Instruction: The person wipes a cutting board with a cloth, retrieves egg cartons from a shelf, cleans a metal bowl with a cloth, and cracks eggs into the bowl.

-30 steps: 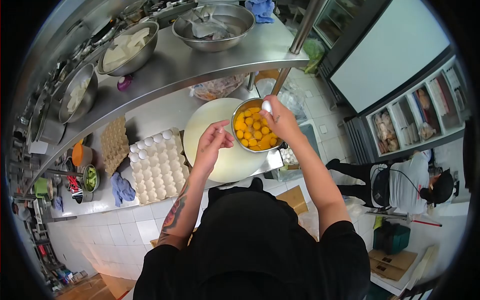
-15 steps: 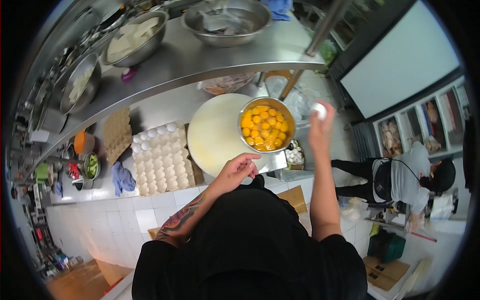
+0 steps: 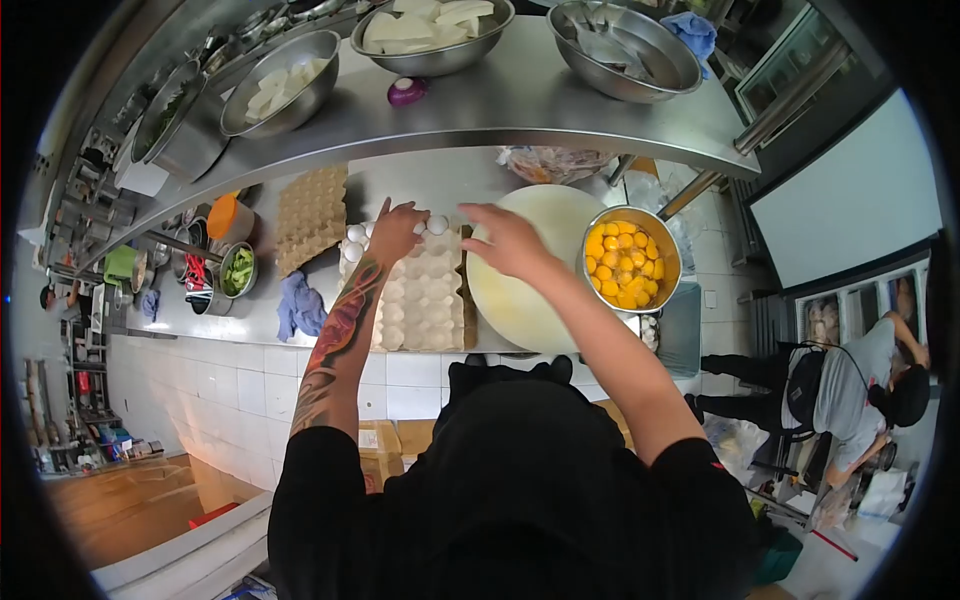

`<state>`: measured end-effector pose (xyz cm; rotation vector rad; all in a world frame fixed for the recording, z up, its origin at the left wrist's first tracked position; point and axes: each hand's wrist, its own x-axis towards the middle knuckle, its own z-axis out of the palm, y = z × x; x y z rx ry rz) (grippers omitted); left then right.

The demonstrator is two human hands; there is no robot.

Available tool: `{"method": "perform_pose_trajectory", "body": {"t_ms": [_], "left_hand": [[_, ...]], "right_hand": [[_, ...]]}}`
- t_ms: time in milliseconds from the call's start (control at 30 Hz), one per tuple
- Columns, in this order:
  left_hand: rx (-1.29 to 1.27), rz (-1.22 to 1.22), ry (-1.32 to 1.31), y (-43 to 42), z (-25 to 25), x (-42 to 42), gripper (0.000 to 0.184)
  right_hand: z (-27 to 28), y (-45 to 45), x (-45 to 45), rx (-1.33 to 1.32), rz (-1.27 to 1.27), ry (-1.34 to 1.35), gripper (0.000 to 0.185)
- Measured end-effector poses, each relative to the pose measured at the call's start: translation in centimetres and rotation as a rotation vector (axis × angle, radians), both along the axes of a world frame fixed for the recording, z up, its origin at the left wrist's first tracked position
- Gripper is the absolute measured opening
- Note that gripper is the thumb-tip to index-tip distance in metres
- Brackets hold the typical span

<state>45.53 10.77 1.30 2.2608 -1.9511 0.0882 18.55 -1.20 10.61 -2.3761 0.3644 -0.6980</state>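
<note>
My left hand (image 3: 397, 232) is over the far rows of a cardboard egg tray (image 3: 415, 310), fingers apart, at the white eggs. One white egg (image 3: 437, 225) shows just right of its fingertips; others sit to its left, and some may be hidden under the hand. My right hand (image 3: 508, 242) reaches in from the right with spread fingers and nothing visible in it. It hovers above the left part of a round white cutting board (image 3: 520, 315). At the board's right stands a metal bowl (image 3: 632, 213) holding many yellow egg yolks (image 3: 625, 265).
A grey bin (image 3: 683, 335) with eggshells (image 3: 650, 332) stands below the bowl. An empty egg carton (image 3: 312, 215) and blue cloth (image 3: 300, 308) lie left. The overhead shelf (image 3: 480, 115) carries metal bowls and a purple onion (image 3: 407, 92). A co-worker (image 3: 840, 385) stands right.
My right hand, which held a white egg or shell right of the bowl, has come left without it. My left hand has moved from the board's near edge to the eggs. The view has shifted left.
</note>
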Motion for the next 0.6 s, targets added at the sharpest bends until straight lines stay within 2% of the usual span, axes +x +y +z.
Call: {"method": "perform_pose_trajectory", "body": {"t_ms": [67,100,167,200,267,300,333,400,433,467,500,533,567,600], "left_hand": [[0.137,-0.083,0.113,-0.2,1.8,1.0,0.048],[0.139,-0.086,0.11,0.3,2.6,1.4,0.048],[-0.215,0.158,0.651,1.7,3.9,2.3,0.03],[-0.212,0.155,0.647,2.2,3.9,3.0,0.03],[-0.62,0.433,1.576,3.2,3.3,4.9,0.023],[-0.607,0.46,1.73,3.9,3.0,6.0,0.025],[-0.611,0.462,1.729,4.3,2.7,6.9,0.025],[-0.118,0.585,1.145,4.6,2.3,8.0,0.029],[-0.123,0.578,1.145,4.3,3.4,7.2,0.029],[-0.138,0.336,0.734,4.3,4.2,5.8,0.032],[-0.149,0.093,0.321,4.2,4.8,4.4,0.035],[-0.153,0.074,0.326,4.0,4.3,4.0,0.035],[-0.055,0.017,0.153,3.8,3.4,4.0,0.04],[0.036,-0.047,-0.022,3.2,2.6,4.1,0.046]], "right_hand": [[-2.1,1.5,6.0,0.017,-0.062,0.263,0.049],[-3.6,1.8,8.2,0.019,-0.065,0.26,0.049],[-6.4,1.9,11.3,-0.004,-0.107,0.411,0.046],[-7.6,1.9,11.9,0.0,-0.109,0.407,0.046],[-9.0,2.0,12.9,-0.146,-0.143,0.443,0.053],[-9.1,1.8,12.9,-0.145,-0.141,0.442,0.053],[-8.9,1.1,12.5,-0.066,-0.138,0.349,0.051],[-8.2,0.4,11.4,0.011,-0.135,0.255,0.05],[-7.0,0.0,10.7,0.323,-0.115,0.146,0.048],[-5.7,-0.6,9.5,0.633,-0.094,0.032,0.048],[-2.2,-1.5,6.4,0.9,0.066,0.123,0.042],[-0.5,-1.9,3.0,0.976,0.157,0.049,0.041],[0.3,-2.2,-0.6,1.047,0.243,-0.029,0.041],[0.3,-2.6,-4.2,1.03,0.202,-0.117,0.044]]}}
